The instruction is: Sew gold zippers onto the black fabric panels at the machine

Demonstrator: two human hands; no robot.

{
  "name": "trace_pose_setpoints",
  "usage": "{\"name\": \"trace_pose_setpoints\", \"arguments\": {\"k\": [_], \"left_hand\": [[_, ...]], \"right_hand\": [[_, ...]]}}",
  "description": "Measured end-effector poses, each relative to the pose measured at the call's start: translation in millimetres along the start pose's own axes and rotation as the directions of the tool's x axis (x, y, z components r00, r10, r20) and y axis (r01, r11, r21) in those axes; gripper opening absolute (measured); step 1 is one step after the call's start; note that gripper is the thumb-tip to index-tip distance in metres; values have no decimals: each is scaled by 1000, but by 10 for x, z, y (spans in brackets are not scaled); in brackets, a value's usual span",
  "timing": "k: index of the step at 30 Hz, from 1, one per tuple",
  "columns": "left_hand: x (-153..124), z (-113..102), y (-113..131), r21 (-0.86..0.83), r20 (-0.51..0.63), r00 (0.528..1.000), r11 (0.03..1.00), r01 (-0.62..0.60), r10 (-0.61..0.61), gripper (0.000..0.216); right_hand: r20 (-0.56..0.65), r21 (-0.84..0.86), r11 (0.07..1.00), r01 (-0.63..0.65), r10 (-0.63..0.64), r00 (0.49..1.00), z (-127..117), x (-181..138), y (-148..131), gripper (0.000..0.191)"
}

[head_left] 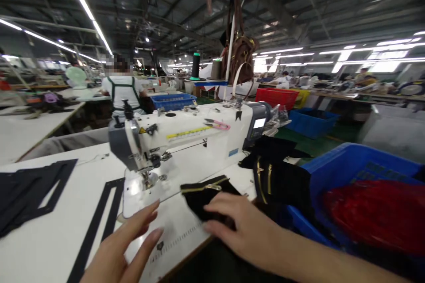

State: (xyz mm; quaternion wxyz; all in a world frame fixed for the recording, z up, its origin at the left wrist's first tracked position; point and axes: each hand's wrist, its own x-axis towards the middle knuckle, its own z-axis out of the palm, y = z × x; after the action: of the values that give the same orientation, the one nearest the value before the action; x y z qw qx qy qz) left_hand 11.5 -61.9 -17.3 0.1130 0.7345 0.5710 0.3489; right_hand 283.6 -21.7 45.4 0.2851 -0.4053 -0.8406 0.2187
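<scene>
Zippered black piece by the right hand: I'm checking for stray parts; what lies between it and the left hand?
In the head view, only white work surface, with ruler-like markings, shows between the left hand and the zippered black piece.

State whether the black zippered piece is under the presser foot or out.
Out: the black zippered piece lies at the right hand, a gap separating it from the presser foot.

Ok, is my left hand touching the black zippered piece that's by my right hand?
Apart. The head view shows it: a strip of white work surface lies plainly between the left hand and the black zippered piece.
</scene>
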Motion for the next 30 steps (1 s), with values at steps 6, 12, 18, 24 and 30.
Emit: {"name": "trace_pose_setpoints", "arguments": {"k": [6,12,18,24,30], "left_hand": [[142,34,108,-83,153,987,994,70,-57,33],[65,62,36,-135,143,988,988,75,-55,43],[-1,83,-21,-275,92,990,953,130,-108,39],[47,77,177,-567,205,943,754,332,-261,28],[63,148,517,-696,258,937,628,349,-235,23]], "right_hand": [[110,-116,975,189,-177,978,430,285,227,16],[203,-145,956,255,-224,953,749,540,218,16],[259,-70,978,196,-172,951,912,649,214,8],[174,126,973,194,-214,961,633,539,81,9],[81,146,948,283,-297,951,518,350,-76,11]]}}
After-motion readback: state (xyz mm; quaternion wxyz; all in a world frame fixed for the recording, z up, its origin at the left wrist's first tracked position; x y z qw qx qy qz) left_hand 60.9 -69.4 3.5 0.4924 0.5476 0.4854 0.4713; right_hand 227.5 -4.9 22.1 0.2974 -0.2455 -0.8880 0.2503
